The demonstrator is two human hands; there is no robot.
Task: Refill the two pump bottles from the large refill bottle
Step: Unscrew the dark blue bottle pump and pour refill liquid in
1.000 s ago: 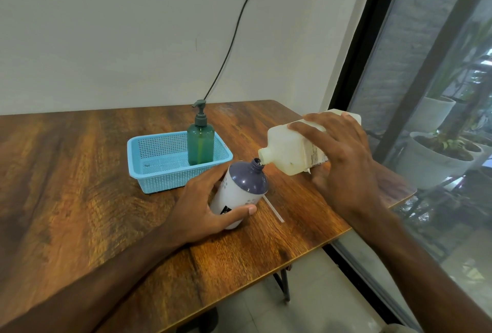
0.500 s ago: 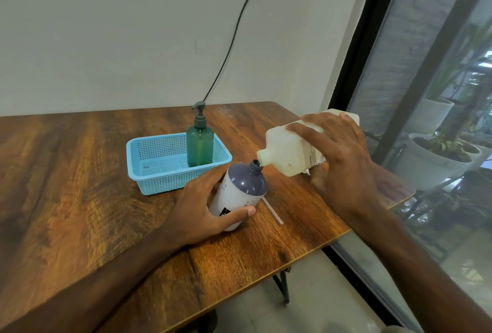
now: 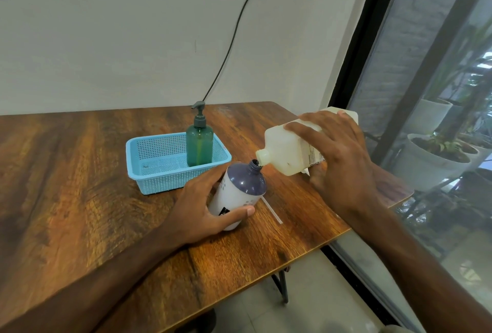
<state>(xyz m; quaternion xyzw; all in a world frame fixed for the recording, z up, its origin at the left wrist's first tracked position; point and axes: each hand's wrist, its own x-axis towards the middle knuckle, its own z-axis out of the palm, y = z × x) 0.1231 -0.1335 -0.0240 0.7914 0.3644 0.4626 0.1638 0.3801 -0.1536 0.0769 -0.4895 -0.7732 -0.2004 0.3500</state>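
Around the white bottle with the purple shoulder (image 3: pixel 237 194), left hand (image 3: pixel 206 207) wrapped in a closed grip, thumb across the front, fingers behind; bottle tilted on the table (image 3: pixel 80 199), pump removed, open neck pointing up toward the right. Just above that neck, right hand (image 3: pixel 338 167) clamped in a closed grip over the large refill bottle (image 3: pixel 290 149), held nearly on its side, uncapped spout angled down and meeting the purple neck. Pale yellowish liquid visible through the translucent refill bottle; whether any is flowing, impossible to tell. Level inside the white bottle hidden by its opaque wall.

Right of the white bottle, flat on the table, a thin clear tube (image 3: pixel 272 210), close beside the bottle's base.

Behind the white bottle, a light blue perforated basket (image 3: pixel 149 162), holding a green pump bottle (image 3: pixel 199 146) upright at its right end, pump head fitted; contents hard to judge through the tinted plastic. Rest of the basket's floor bare.
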